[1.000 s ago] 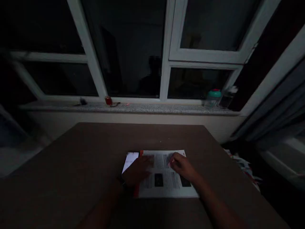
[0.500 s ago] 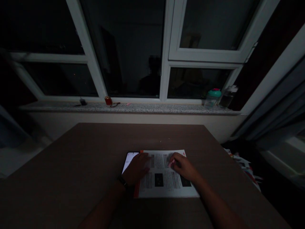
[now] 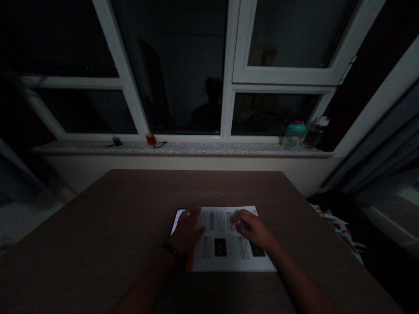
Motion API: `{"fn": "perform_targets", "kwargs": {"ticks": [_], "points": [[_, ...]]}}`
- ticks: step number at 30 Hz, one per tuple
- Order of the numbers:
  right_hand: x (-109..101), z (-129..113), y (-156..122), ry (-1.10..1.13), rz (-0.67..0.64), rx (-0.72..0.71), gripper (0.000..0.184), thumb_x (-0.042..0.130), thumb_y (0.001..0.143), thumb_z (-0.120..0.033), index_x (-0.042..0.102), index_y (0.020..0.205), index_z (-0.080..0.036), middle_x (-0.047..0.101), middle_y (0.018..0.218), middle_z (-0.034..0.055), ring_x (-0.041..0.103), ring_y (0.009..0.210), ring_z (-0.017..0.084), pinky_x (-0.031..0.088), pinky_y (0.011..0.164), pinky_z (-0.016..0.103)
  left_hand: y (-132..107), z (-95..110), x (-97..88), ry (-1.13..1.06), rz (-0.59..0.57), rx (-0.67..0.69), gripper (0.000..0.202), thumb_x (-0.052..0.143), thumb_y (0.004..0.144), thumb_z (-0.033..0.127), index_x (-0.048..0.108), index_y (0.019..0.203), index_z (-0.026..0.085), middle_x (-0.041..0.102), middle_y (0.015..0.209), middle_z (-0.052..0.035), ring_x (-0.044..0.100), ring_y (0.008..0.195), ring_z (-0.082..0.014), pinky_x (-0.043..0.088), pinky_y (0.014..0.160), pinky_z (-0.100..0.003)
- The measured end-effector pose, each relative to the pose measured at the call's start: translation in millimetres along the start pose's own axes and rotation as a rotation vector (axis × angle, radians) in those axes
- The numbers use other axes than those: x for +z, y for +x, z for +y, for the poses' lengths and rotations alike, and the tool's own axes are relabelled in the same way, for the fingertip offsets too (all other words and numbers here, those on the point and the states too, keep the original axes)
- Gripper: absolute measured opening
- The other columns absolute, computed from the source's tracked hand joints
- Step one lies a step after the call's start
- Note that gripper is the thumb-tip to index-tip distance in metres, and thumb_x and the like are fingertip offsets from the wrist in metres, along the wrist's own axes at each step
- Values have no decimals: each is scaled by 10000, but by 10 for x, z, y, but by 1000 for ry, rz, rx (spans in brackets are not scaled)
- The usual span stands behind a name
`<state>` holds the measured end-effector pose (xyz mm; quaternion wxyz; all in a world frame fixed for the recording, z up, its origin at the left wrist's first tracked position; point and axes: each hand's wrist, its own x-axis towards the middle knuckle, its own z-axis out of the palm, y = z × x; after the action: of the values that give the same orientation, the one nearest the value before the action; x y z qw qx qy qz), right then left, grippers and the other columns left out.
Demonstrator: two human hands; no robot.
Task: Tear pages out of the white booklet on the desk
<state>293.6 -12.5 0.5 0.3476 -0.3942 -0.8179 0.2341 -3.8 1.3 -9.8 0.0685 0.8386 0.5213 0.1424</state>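
A printed booklet [image 3: 234, 263] with a red left edge lies on the brown table, showing text columns and dark pictures. My left hand [image 3: 187, 230], with a dark band at the wrist, lies flat across the booklet's left edge, fingers stretched out. It partly covers a lit phone [image 3: 177, 219] just left of the booklet. Over the right half of the page, my right hand [image 3: 254, 229] is curled, with a small pink object [image 3: 236, 224] at its fingertips. The dim light hides what kind of object it is.
The table [image 3: 131, 209] reaches toward a stone windowsill [image 3: 206, 149]. On the sill stand a red jar [image 3: 151, 139], a teal-lidded bottle [image 3: 293, 134] and a clear bottle [image 3: 314, 132]. Papers or bags [image 3: 337, 226] lie beyond the table's right edge.
My left hand has slid slightly left on the page and now covers more of the phone. My right hand stays nearly in place, still curled around the pink object.
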Motion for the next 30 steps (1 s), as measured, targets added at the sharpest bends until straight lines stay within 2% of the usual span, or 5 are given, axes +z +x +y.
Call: {"fn": "perform_targets", "kwargs": {"ticks": [10,16,20,30], "points": [[9,-34,7,-40,-32,-18,120,559,864,-154,621,941,-222,602,926,37,563,890,178,450,796,308,17,5,32,45,11,-44,631,537,857,352,360,1403,90,383,1461,-167,292,1371,-310,229,1118,-462],[45,-15,3,-79,-47,-6,147,566,854,-147,627,964,-222,607,916,34,563,890,181,445,804,317,21,-44,62,43,35,13,619,524,867,374,350,1407,125,408,1449,-153,321,1355,-310,235,1111,-467],[51,-25,8,-73,-64,-9,158,565,849,-130,628,960,-223,616,906,29,569,889,179,442,802,312,14,-61,64,13,39,2,620,537,868,378,360,1403,120,418,1440,-156,325,1347,-321,242,1102,-480],[55,-30,16,-62,-62,0,158,546,882,-183,640,1005,-219,644,915,36,587,845,170,455,774,294,36,-7,16,-54,58,5,599,586,818,288,402,1374,162,457,1402,-120,364,1311,-307,258,1099,-467]]}}
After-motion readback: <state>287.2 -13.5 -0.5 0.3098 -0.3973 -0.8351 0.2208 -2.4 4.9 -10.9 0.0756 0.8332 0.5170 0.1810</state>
